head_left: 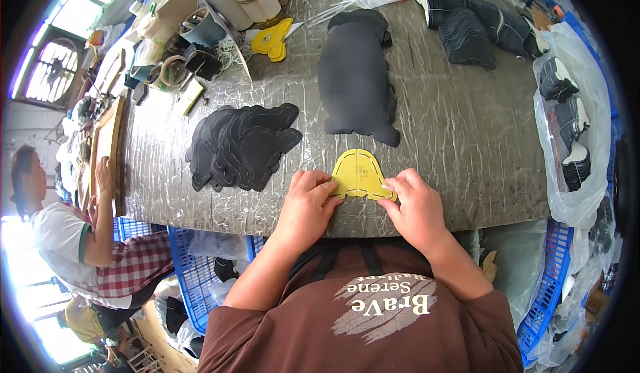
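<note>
A yellow curved template point(358, 171) with dark slots and a notched lower edge lies on the worktable in front of me. My left hand point(308, 203) pinches its left lower corner, thumb and fingers together. At the opposite corner my right hand point(416, 203) has its fingers closed on the edge. A small whitish spot shows by those fingertips; I cannot make out what it is. Whether another piece lies under the template is hidden. Just beyond it is a stack of black cut pieces point(355, 73). Left of my hands, more black pieces point(241, 145) lie fanned in a pile.
Black bundled pieces point(467, 30) lie at the far right, near a plastic bag point(567, 200) holding more. Pots and tools point(203, 30) crowd the far left, beside another yellow template point(272, 40). Blue crates point(190, 273) stand below the table edge. A person point(73, 240) sits at left.
</note>
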A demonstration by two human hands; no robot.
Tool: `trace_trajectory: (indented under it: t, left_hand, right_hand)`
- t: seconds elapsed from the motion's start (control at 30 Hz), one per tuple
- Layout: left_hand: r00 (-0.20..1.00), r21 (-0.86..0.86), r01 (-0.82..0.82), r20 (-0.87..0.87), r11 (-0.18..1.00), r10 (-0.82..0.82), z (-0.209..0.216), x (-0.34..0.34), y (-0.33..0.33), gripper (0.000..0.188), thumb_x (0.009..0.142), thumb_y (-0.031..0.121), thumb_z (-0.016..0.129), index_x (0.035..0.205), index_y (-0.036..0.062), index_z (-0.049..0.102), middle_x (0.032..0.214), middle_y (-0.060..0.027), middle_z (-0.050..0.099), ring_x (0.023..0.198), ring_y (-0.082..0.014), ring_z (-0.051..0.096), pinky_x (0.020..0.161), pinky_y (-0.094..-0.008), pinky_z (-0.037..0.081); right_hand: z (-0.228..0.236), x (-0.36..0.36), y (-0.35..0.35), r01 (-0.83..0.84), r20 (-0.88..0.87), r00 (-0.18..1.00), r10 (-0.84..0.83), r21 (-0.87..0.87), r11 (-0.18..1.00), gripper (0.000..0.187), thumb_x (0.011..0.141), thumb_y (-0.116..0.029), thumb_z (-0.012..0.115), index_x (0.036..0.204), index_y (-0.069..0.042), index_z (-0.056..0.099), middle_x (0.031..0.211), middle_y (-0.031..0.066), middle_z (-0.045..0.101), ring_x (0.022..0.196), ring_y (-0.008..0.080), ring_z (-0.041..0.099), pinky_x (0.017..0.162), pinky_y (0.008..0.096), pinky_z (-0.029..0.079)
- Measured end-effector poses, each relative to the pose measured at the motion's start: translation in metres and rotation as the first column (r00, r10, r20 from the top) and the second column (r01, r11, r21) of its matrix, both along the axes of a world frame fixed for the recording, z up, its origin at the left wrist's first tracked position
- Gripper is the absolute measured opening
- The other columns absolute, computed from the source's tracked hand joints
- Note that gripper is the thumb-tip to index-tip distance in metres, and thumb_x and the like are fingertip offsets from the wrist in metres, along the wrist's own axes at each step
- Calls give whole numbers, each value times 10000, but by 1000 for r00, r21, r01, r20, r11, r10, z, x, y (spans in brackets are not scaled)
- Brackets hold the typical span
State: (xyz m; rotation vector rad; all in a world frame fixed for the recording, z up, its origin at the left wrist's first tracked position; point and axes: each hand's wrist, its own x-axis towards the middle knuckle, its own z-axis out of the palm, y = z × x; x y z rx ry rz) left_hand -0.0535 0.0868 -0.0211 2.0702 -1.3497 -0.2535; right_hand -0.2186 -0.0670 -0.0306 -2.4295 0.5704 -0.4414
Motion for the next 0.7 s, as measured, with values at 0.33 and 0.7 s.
trace_trajectory:
  t: [0.33,0.7]
  left_hand:
    - [1000,-59,-8,30,998,10,-10,-1,0,254,695,40,772,939,6,709,978,-107,624,925,-298,569,816,-384,482]
    - [943,190,170,253,967,-215,-2,-23,-7,305,786,43,596,1084,-11,633,1080,-129,565,950,-312,549,842,-409,479]
  right_hand:
    - [-2,1,1,18,26,999,-19,23,1000,295,729,-110,771,980,-23,643,907,89,567,771,285,635,667,395,518]
    - [-1,1,0,17,35,999,-17,7,1000,281,725,-91,767,966,-30,637,905,89,566,771,288,632,664,400,512]
